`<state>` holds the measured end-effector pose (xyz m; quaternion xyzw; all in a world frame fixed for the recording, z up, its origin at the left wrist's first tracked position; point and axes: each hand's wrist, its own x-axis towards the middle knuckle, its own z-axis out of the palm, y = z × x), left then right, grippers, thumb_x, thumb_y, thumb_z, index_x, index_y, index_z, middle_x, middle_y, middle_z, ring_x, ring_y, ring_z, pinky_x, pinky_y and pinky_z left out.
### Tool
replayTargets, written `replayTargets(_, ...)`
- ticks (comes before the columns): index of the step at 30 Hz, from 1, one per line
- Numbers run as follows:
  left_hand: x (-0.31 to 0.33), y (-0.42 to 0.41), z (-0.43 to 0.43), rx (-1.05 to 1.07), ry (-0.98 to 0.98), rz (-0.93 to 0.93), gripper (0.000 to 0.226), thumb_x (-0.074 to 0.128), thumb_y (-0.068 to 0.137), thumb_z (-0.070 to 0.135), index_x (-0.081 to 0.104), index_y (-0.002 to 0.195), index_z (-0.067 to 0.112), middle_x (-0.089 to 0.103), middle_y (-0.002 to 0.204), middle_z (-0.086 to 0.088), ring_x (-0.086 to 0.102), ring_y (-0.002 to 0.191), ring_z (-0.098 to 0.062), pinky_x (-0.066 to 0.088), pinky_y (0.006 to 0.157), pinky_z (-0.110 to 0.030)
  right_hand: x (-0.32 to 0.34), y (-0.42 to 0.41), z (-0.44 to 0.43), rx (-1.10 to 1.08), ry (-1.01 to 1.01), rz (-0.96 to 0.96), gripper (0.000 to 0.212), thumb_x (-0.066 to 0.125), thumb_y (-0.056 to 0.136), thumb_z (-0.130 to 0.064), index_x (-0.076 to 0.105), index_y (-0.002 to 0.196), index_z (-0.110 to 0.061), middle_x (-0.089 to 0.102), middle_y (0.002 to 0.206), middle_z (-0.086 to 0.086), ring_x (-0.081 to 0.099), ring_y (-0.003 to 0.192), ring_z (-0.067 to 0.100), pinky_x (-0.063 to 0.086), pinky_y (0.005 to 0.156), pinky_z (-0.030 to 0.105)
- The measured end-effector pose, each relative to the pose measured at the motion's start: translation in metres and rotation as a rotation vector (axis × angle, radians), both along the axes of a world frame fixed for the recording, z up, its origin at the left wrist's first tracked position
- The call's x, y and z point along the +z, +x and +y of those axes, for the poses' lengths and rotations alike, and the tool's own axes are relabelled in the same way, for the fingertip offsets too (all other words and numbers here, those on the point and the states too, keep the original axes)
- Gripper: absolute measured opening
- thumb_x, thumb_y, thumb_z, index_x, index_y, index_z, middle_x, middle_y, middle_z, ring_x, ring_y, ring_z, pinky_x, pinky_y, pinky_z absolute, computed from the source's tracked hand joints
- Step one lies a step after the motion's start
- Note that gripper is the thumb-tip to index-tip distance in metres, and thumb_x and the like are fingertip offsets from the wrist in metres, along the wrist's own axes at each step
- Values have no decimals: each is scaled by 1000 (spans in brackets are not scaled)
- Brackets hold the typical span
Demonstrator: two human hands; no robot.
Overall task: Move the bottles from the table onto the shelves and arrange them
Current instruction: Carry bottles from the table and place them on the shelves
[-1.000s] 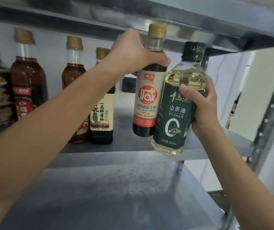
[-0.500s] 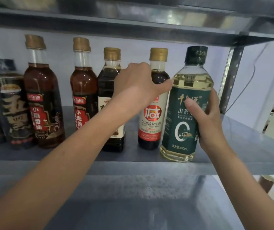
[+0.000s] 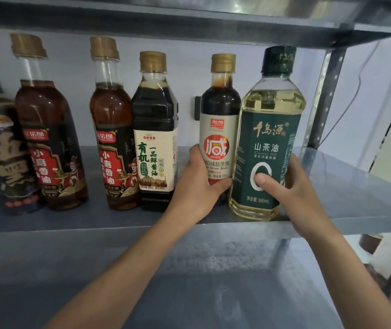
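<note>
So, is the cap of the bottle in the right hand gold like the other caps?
No, the oil bottle held by the right hand has a dark green cap, unlike the gold caps beside it.

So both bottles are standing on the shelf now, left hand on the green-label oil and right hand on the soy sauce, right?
Hands are swapped. The head view shows the left hand on the soy sauce and the right hand on the green-label oil. Both bottles do stand on the shelf.

Open shelf board (image 3: 346,186) is lying free right of the green-label oil bottle (image 3: 266,143) (upright post (image 3: 324,91) behind); leftward, standing bottles (image 3: 109,129) are blocking the row.
</note>
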<state>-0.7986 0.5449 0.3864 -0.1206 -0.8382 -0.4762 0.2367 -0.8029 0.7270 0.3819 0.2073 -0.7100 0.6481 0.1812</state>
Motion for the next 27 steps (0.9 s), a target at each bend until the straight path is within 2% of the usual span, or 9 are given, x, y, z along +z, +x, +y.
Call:
replayTargets(6,-3,8,5,138,-53,118,64,73,81,28,30,128,19,53,127,1,54,109,-12,40,75,-19,0,-7,2,37,10,-10,70,72,70,-43,46,132,-23,62,122,-6,61,109,7,54,74,19)
replayTargets(11,-6,19,6,201,-63,168,67,73,80,34,30,129,18,54,125,0,57,108,-18,48,76,-29,-2,-9,0,45,-5,5,65,69,73,-41,47,131,-21,65,118,-9,61,110,8,54,80,22)
replayTargets(14,-7,23,7,218,-88,128,74,69,83,37,24,139,17,51,132,-3,54,114,-21,51,86,-39,-5,-5,-2,8,-4,31,63,68,75,-41,47,132,-22,64,120,-10,59,114,9,54,86,27)
replayTargets(17,-20,34,7,317,-251,96,78,58,88,42,15,148,15,49,136,-8,54,116,-25,52,86,-45,-13,4,-5,-130,47,64,61,68,80,-36,45,136,-26,59,123,-19,54,116,0,52,84,17)
replayTargets(19,-36,49,4,446,-403,190,70,54,91,40,26,146,7,54,131,-13,58,112,-28,53,79,-42,-27,16,-4,-297,181,113,60,69,83,-31,44,137,-27,56,121,-22,52,114,-4,49,86,15)
replayTargets(20,-46,57,1,442,-432,297,60,54,92,34,38,141,3,57,127,-15,60,109,-30,53,79,-42,-39,25,-3,-395,273,156,59,69,84,-28,44,137,-24,56,122,-17,52,114,0,47,89,21)
replayTargets(23,-101,76,-10,277,-451,694,30,56,93,14,60,121,2,61,122,-18,57,111,-32,47,95,-45,-92,61,-3,-595,501,344,49,65,88,-19,49,134,-12,53,133,1,47,125,16,38,105,39)
replayTargets(25,-146,88,-15,126,-522,721,28,58,90,11,64,116,5,63,118,-17,56,110,-32,45,97,-47,-133,89,-4,-715,571,363,43,59,89,-19,53,130,-8,52,135,5,44,128,19,34,109,36)
replayTargets(27,-186,100,-18,6,-564,600,28,53,89,16,71,108,7,67,113,-15,63,101,-34,53,86,-46,-171,120,-7,-805,639,239,43,61,86,-19,55,127,-10,56,130,4,49,123,19,37,105,34)
